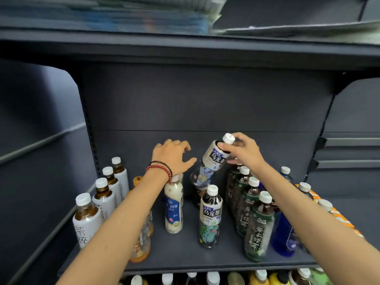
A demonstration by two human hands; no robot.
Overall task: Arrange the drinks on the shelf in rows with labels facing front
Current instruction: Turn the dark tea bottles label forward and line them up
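My right hand [243, 151] grips the neck of an oolong tea bottle [213, 159] with a blue cartoon label, tilted to the right above the dark shelf [185, 256]. A second oolong tea bottle [210, 217] with a green cartoon label stands upright in front of it. My left hand [172, 155] hovers over the back of the shelf with fingers spread and holds nothing. Under my left wrist stands a milky white bottle [173, 206], upright.
A row of white-labelled tea bottles [102, 200] lines the left side, with orange drink bottles [141, 241] beside it under my left forearm. Green-labelled tea bottles [258, 225] stand in a row on the right, then blue bottles [284, 235]. More bottles [212, 278] fill the shelf below.
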